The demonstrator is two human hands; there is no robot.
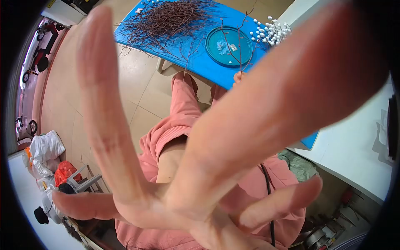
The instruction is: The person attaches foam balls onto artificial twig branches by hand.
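**Step in hand.** Twig work at the blue table [200,62], judged interrupted: one hand is up at the head camera, the other is at the table edge. Any further handling calls for the raised hand to come down to the table and for a clear view of the twig's tip.

**Left hand** [179,196]. Judged the left from the pink sleeve [171,133] and bare forearm leading to it. Very close to the lens, fingers spread wide, palm empty, grasping nothing visible. It covers much of the view.

**Right hand** [237,77]. Small in view, at the near edge of the blue table. It appears closed about the lower end of a bare twig [239,46]; the grip is too small to make out in detail.

**Bare twig.** Held roughly upright, its branches crossing in front of the teal round tray [209,50].

**Teal round tray.** On the blue table, with a few small pale pieces in it.

**Heap of brown twigs** [166,21]. Loose pile at the table's far end.

**White-budded sprigs** [271,32]. Cluster just beside the tray.

**Surroundings.** White worktop [354,146] beside the table; white sacks [46,150] and a red bag [64,171] on the tiled floor.
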